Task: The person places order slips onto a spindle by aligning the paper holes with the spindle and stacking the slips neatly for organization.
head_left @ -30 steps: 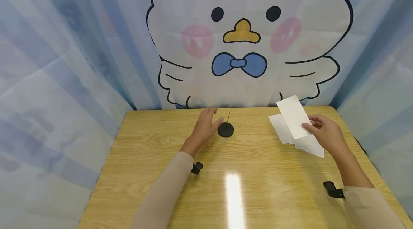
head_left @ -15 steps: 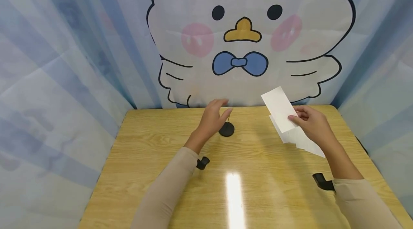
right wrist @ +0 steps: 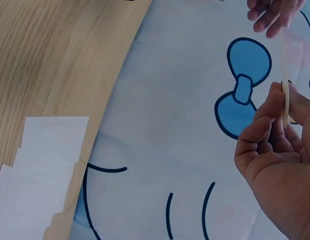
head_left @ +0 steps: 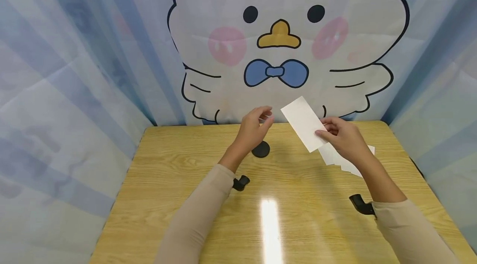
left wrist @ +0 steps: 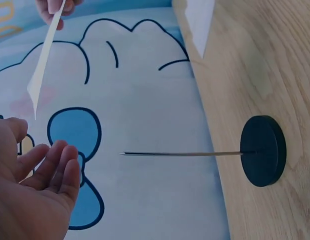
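A white paper slip [head_left: 302, 123] is pinched between the thumb and fingers of my right hand [head_left: 344, 140], raised above the table. My left hand [head_left: 253, 129] is held up beside it with fingers loosely bent and nothing in them; a gap separates it from the slip in the head view. Below the left hand stands a paper spike with a round black base [head_left: 261, 149]. In the left wrist view its thin pointed metal rod [left wrist: 179, 154] shows in full with no paper on it; the left hand hides that rod in the head view.
Several more white slips [head_left: 337, 159] lie overlapping on the wooden table [head_left: 179, 198] at the right, partly behind my right arm. A curtain with a cartoon bird [head_left: 275, 102] hangs right at the table's back edge. A black wrist camera [head_left: 361, 205] juts from the right sleeve.
My right hand has carried the slip leftward from above the loose slips toward the middle. The left hand has risen and shifted right, over the spike. The spike's base has stayed put.
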Available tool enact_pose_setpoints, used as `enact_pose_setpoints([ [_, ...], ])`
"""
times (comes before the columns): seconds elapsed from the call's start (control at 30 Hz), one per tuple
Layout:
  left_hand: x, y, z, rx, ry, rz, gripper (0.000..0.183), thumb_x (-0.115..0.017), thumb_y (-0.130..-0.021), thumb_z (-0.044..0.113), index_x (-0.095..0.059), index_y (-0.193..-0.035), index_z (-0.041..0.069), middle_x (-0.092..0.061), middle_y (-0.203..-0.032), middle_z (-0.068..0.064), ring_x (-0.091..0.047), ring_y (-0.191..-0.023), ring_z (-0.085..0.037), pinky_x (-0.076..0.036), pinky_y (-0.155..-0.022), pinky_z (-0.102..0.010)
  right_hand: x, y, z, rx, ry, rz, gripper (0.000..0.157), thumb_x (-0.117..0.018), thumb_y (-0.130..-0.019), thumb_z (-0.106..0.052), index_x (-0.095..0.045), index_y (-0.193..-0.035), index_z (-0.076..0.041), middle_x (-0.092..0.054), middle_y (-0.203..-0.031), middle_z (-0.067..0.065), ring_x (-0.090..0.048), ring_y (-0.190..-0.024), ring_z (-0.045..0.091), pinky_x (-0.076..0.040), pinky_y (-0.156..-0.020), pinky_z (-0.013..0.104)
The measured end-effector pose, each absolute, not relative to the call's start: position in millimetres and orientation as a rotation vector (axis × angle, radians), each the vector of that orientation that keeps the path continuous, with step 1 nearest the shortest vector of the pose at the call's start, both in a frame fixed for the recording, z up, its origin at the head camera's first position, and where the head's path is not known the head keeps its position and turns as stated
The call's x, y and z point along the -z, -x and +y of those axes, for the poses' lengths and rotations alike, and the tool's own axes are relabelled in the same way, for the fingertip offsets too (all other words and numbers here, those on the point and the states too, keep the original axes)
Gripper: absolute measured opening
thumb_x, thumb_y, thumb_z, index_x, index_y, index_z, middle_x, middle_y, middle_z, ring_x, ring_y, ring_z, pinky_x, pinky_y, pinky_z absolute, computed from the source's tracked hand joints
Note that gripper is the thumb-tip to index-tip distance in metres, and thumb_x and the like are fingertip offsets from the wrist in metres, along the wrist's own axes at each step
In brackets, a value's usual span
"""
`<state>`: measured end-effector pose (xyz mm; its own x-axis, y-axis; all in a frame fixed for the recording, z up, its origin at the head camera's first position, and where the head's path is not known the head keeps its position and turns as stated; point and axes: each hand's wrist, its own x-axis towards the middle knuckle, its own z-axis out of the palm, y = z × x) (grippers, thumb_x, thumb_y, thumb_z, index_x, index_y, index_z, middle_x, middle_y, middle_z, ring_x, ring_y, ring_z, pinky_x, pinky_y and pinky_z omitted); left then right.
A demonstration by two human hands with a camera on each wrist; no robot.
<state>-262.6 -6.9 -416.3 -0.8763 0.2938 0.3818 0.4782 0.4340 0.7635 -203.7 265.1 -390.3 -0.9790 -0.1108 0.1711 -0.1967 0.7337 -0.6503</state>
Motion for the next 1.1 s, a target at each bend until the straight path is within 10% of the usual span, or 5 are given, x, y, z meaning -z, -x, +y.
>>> enact_pose_setpoints([
  [1.1,415,266,-17,1.658,0.510,-2.455,0.012,-0.062,-0.094,0.018,-0.070,-0.101,0.013,-0.065,-0.087,-0.003,-0.060,-0.076,-0.014,-0.052,-0.068,-0.024,412,227,232,-1.164,-0.402,-2.896,0.029,-0.056,-0.099,-0.025,-0.058,-0.122,-0.008,-0.065,-0.099,0.011,-0.057,-0.085,0.021,-0.046,-0.068,0.027],
])
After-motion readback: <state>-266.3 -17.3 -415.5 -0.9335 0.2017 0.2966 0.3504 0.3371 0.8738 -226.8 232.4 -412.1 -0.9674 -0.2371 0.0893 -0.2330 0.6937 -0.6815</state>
